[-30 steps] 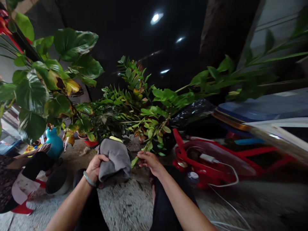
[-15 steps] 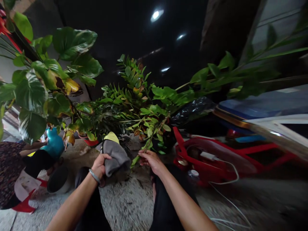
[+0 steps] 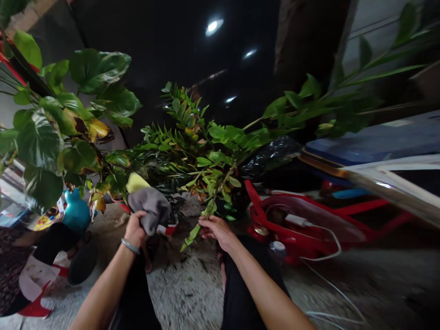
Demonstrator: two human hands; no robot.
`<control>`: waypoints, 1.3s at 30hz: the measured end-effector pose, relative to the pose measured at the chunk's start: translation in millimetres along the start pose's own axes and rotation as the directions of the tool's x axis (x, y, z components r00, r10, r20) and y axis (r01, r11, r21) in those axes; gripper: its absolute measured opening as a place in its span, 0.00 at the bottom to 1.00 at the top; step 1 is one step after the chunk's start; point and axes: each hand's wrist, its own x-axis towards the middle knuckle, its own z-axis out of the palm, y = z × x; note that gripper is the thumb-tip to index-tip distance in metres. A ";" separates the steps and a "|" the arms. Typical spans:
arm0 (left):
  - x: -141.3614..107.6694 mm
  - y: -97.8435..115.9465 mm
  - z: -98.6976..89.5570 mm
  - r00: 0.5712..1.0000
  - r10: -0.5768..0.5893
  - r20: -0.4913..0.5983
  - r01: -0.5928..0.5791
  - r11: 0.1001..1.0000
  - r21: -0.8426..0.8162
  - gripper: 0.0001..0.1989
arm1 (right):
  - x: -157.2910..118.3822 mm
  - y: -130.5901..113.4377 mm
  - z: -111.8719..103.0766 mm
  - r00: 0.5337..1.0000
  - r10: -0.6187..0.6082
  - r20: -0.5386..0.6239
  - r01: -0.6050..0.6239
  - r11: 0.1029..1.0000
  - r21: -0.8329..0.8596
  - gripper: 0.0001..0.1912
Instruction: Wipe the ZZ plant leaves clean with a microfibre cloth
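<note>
My left hand (image 3: 136, 229) is closed on a bunched grey cloth (image 3: 151, 208) with a yellow part (image 3: 136, 182) at its upper left. The cloth hangs in the air, apart from the branch. With fingers pinched, my right hand (image 3: 216, 233) holds the lower end of a leafy green branch (image 3: 217, 195). Small leaves (image 3: 191, 238) at its tip stick out to the left below my fingers. The branch leans up and right into the foliage behind, so I cannot tell where it begins.
Large-leaved plants (image 3: 41, 137) crowd the left. To the right stand a red plastic chair (image 3: 292, 243), a white adapter with cable (image 3: 297, 221) and a bottle (image 3: 277, 250). At far left, a person (image 3: 13, 266) sits near a teal container (image 3: 74, 208) and a dark bucket (image 3: 82, 266).
My left hand has lifted the cloth up and to the left, away from the branch. My right hand stays on the branch. The view has shifted slightly.
</note>
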 end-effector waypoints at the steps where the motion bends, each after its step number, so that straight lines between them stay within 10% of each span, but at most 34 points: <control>1: 0.9 -16.1 -6.3 0.994 -0.110 -0.016 0.110 0.993 0.050 0.26 | 0.6 0.6 0.0 1.000 0.005 -0.008 -0.005 1.000 -0.005 0.07; 5: -9.3 -44.6 8.6 0.954 -0.257 0.156 0.238 0.962 0.135 0.24 | 1.4 2.6 1.4 1.000 0.015 -0.019 -0.016 1.000 -0.015 0.06; 9: -12.9 -4.9 74.7 0.931 0.032 0.364 -0.056 0.997 0.056 0.22 | -1.0 1.5 1.7 1.000 0.012 -0.011 -0.012 1.000 -0.029 0.07; 13: 9.9 11.8 110.9 0.919 0.200 0.339 -0.214 0.977 0.004 0.27 | -1.7 1.6 4.2 1.000 -0.009 0.003 0.009 1.000 -0.007 0.08; 17: 37.6 -31.8 72.0 0.978 -0.087 0.191 0.042 0.973 0.228 0.25 | 3.6 6.3 9.5 1.000 -0.012 -0.010 0.012 1.000 -0.026 0.07; 21: 39.3 -55.2 21.7 0.939 -0.311 0.143 0.257 0.917 0.304 0.29 | 10.8 10.7 9.6 0.998 0.020 -0.055 -0.024 0.997 -0.074 0.06; 28: 9.3 9.0 68.1 0.913 0.058 0.405 -0.124 0.983 0.138 0.27 | 8.5 7.1 7.6 0.998 0.021 -0.052 -0.025 0.997 -0.079 0.06; 31: 20.1 3.4 83.4 0.887 0.202 0.415 -0.272 0.955 0.116 0.29 | 6.3 6.6 10.9 0.998 0.006 -0.062 -0.010 0.998 -0.066 0.06; 35: 42.9 -40.5 52.9 0.959 -0.044 0.279 -0.050 0.946 0.321 0.23 | 7.1 9.1 10.2 0.996 0.016 -0.087 -0.023 0.997 -0.080 0.05; 39: 40.6 -53.5 13.5 0.930 -0.289 0.227 0.196 0.912 0.360 0.26 | 9.6 9.1 3.1 0.996 0.020 -0.086 -0.025 0.997 -0.067 0.05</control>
